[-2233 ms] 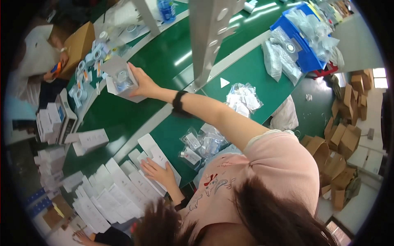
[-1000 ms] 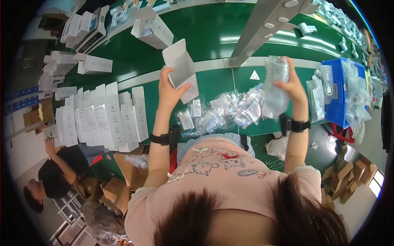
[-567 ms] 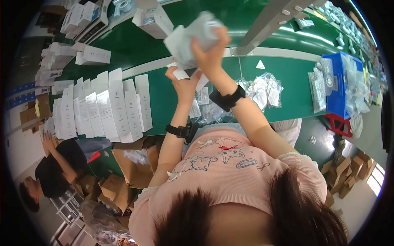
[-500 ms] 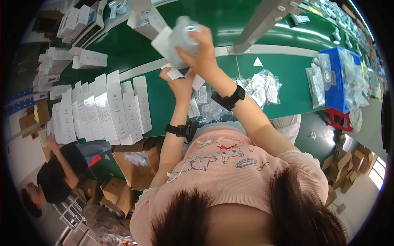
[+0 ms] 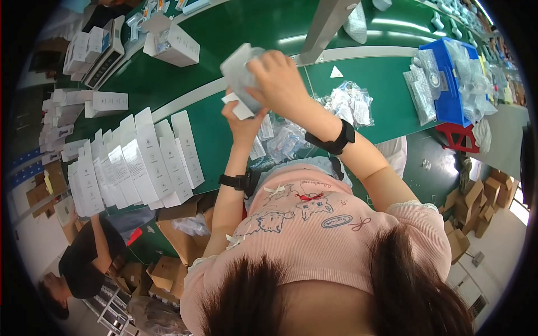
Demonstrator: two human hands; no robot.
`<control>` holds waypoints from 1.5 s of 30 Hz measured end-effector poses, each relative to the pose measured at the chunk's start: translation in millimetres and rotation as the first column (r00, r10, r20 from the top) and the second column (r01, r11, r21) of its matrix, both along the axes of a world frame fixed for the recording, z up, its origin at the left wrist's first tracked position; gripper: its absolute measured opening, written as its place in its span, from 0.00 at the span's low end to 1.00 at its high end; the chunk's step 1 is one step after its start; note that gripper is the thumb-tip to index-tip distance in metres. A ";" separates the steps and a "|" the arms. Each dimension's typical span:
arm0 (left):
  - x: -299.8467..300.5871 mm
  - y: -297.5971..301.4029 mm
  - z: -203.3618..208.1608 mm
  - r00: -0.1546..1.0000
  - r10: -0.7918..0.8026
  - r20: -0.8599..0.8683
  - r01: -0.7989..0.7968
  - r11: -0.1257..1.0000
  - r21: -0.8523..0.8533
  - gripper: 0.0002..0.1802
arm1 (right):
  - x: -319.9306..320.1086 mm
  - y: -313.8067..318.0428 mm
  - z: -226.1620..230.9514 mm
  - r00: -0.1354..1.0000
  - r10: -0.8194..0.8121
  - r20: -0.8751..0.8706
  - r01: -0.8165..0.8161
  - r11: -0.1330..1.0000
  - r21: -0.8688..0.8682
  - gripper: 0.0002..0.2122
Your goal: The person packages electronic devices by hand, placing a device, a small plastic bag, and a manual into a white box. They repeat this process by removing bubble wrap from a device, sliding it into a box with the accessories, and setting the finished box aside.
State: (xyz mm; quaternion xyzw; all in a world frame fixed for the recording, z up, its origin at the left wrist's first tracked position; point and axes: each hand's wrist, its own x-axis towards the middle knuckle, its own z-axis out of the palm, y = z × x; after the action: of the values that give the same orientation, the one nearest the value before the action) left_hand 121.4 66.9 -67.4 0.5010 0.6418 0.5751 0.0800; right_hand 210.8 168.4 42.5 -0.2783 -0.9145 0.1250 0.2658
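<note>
Green table (image 5: 386, 84) fills much of the upper frame. White box (image 5: 240, 107), upper centre, held over the table: left hand (image 5: 243, 127) has its grip wrapped round the lower end. Right hand (image 5: 280, 81), upper centre, grips a clear-wrapped item (image 5: 242, 77) at the box; from where I stand, can't tell how far in. White cartons (image 5: 148, 162) lined up centre left, blue bin (image 5: 451, 98) upper right.
</note>
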 end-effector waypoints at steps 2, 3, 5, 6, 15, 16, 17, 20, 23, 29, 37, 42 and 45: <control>-1.2 2.1 -10.6 0.959 0.148 0.243 -0.163 0.986 0.041 0.40 | 7.7 -0.9 -20.5 0.996 0.074 -0.049 -0.064 0.979 0.192 0.23; -2.4 -0.2 -11.7 0.959 0.142 0.246 -0.156 0.987 0.038 0.40 | 19.4 1.7 -29.3 0.982 0.153 -0.110 -0.142 0.984 0.108 0.23; -9.6 -2.2 -6.0 0.980 0.076 0.186 -0.081 0.996 0.024 0.41 | 46.9 17.5 -45.8 0.920 0.297 -0.254 -0.315 0.949 -0.030 0.22; -8.8 -2.7 -3.0 0.986 0.040 0.159 -0.042 0.999 0.012 0.41 | 68.9 28.5 -59.8 0.951 0.133 -0.280 -0.157 0.986 -0.064 0.22; -6.2 0.4 -11.4 0.981 0.031 0.193 -0.026 0.999 -0.028 0.42 | 235.9 49.8 -167.0 0.600 -0.543 0.587 0.741 0.653 -0.154 0.19; -7.2 3.0 4.0 0.996 0.024 0.085 -0.021 0.999 -0.037 0.39 | 240.8 43.7 -167.1 0.707 -0.570 0.419 0.684 0.701 -0.200 0.17; -8.5 5.8 20.8 1.000 0.015 -0.025 -0.016 0.999 -0.047 0.36 | 245.5 40.3 -166.5 0.711 -0.562 0.422 0.678 0.707 -0.202 0.17; -13.8 5.7 42.0 0.984 0.028 -0.175 -0.055 0.987 -0.150 0.27 | 230.6 46.5 -127.0 0.694 -0.515 0.503 0.638 0.763 -0.101 0.15; -11.6 3.6 52.8 0.974 0.019 -0.228 -0.096 0.939 -0.331 0.16 | 180.2 50.1 -65.3 0.893 -0.436 0.117 0.432 0.751 -0.500 0.17; -22.0 17.6 64.5 0.982 0.181 -0.052 -0.188 0.932 -0.310 0.08 | 60.6 23.0 -13.4 0.833 0.107 -0.542 -0.299 0.912 -0.281 0.15; -43.1 12.2 48.5 0.950 0.217 0.223 -0.129 0.927 -0.353 0.10 | 16.7 21.5 -38.3 0.758 0.644 0.098 -0.649 0.761 0.021 0.17; -57.0 -13.7 79.7 0.961 0.264 0.079 -0.249 0.956 -0.158 0.21 | 21.1 25.3 -49.8 0.866 0.457 -0.205 -0.468 0.883 -0.008 0.32; -103.4 -63.0 94.9 0.618 0.401 -0.677 -0.701 0.671 -0.242 0.35 | 24.2 31.3 -86.1 0.865 0.320 -0.387 -0.464 0.804 -0.372 0.40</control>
State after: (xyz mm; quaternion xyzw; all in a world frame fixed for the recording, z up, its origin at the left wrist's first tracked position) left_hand 18.0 3.9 27.5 0.3801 0.8822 0.2114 -0.1807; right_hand 234.9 199.7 -43.6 -0.1119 -0.8450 0.4288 0.2995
